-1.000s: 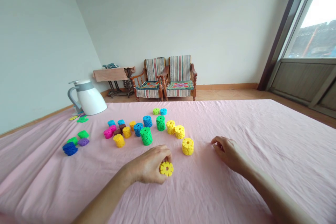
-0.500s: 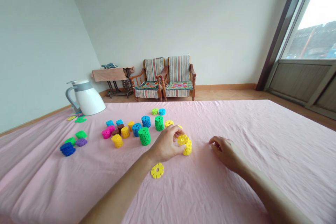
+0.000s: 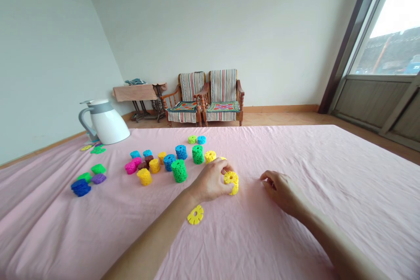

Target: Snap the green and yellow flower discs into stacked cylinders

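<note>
My left hand (image 3: 213, 181) pinches a notched yellow plastic disc (image 3: 231, 177) between thumb and fingers, lying at the top of a short yellow stack (image 3: 234, 190). Whether the disc rests fully on the stack is hard to tell. On the pink cloth near my left wrist lies a single yellow disc (image 3: 195, 215). My right hand (image 3: 282, 191) rests on the cloth to the right of the stack, its fingers loosely curled and the thumb a little apart, with nothing visible in them. Just beyond my left hand stands another yellow disc stack (image 3: 210, 156), with a further yellow piece partly hidden by my fingers.
Green stacks (image 3: 179, 171), blue stacks (image 3: 181, 152), small yellow stacks (image 3: 144, 177) and pink stacks (image 3: 130, 167) stand left of centre. Dark blue discs (image 3: 80, 187) are farther left. A white jug (image 3: 110, 124) stands at the back left. Two chairs (image 3: 223, 96) are beyond the table (image 3: 295, 140).
My left hand has lowered the yellow disc slightly and to the right, bringing it over the yellow stack. My right hand has stayed in place. The view has shifted slightly.
</note>
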`<state>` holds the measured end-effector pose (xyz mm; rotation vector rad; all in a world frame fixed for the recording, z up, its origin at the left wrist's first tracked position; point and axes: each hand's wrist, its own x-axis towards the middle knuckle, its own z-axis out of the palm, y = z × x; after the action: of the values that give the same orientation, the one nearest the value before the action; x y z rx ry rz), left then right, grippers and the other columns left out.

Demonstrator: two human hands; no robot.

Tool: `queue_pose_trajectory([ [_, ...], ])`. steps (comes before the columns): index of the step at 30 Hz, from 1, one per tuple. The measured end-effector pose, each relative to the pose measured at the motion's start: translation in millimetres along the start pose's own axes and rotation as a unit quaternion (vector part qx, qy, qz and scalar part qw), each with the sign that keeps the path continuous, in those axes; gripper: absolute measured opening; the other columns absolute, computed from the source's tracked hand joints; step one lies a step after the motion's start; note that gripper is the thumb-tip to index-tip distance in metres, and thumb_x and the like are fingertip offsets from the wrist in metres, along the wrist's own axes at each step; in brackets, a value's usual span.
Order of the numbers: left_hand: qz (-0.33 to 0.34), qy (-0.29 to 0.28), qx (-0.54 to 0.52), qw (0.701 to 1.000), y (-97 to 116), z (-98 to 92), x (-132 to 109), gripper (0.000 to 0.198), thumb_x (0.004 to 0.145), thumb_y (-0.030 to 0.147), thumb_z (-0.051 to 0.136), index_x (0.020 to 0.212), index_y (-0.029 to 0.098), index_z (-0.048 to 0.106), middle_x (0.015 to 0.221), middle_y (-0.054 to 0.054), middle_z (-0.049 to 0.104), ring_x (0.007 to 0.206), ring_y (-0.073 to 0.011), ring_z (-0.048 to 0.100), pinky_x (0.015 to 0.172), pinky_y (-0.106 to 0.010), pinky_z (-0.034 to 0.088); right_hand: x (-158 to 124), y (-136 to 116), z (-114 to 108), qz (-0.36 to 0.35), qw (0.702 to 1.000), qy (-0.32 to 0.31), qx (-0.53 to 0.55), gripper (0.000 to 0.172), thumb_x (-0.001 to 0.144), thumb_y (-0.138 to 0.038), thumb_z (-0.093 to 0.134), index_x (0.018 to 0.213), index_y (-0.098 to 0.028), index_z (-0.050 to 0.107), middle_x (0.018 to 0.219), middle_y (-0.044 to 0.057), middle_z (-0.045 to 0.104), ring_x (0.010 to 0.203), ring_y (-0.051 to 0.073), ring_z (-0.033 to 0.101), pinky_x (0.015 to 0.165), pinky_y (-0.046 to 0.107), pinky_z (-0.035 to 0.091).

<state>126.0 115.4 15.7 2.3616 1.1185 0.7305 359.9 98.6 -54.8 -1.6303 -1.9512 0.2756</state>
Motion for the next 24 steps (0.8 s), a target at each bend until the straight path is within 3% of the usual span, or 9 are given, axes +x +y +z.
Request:
queue_pose_trajectory([
  [7,-0.017,-0.001,-0.001,1.000,1.7,-16.6,-7.0,0.025,0.064,0.021,0.066,0.087,0.018,0.056,0.088,-0.001,0.059,0.078,-0.0154,0.054,0.068,-0.026,0.043,-0.7,-2.2,-2.0,0.001,1.000,-0.003,-0.005,0.021,0.076,-0.018,0.042,0.080,-0.018,0.062,0.062,0.001,0.058,0.058,0.013,0.051,0.055,0.023,0.031],
  [11,-0.029,-0.102,0.029,0.994,-8.2,-37.1,-28.4,0.014,0.065,0.019,0.060,0.079,0.018,0.056,0.078,0.001,0.055,0.071,-0.0131,0.052,0.061,-0.023,0.041,-1.0,-3.1,-3.2,-0.002,1.000,-0.001,-0.007,0.022,0.076,-0.018,0.042,0.082,-0.017,0.063,0.062,0.001,0.058,0.058,0.013,0.051,0.055,0.023,0.031],
  [17,-0.079,-0.198,0.074,0.974,-22.2,-53.2,-65.9,0.032,0.057,0.022,0.064,0.088,0.020,0.055,0.087,0.001,0.053,0.074,-0.0140,0.050,0.062,-0.022,0.041,0.0,2.1,-0.3,-0.006,1.000,-0.003,-0.007,0.022,0.076,-0.019,0.042,0.082,-0.018,0.063,0.062,0.001,0.057,0.057,0.012,0.050,0.055,0.023,0.032],
  [24,-0.085,-0.183,0.110,0.973,-17.3,-56.7,-78.2,0.027,0.058,0.019,0.060,0.085,0.021,0.055,0.083,0.002,0.052,0.075,-0.0154,0.050,0.065,-0.023,0.039,1.2,5.4,3.4,-0.004,1.000,-0.001,-0.011,0.021,0.077,-0.020,0.042,0.081,-0.018,0.062,0.061,0.000,0.057,0.057,0.013,0.051,0.055,0.023,0.033],
])
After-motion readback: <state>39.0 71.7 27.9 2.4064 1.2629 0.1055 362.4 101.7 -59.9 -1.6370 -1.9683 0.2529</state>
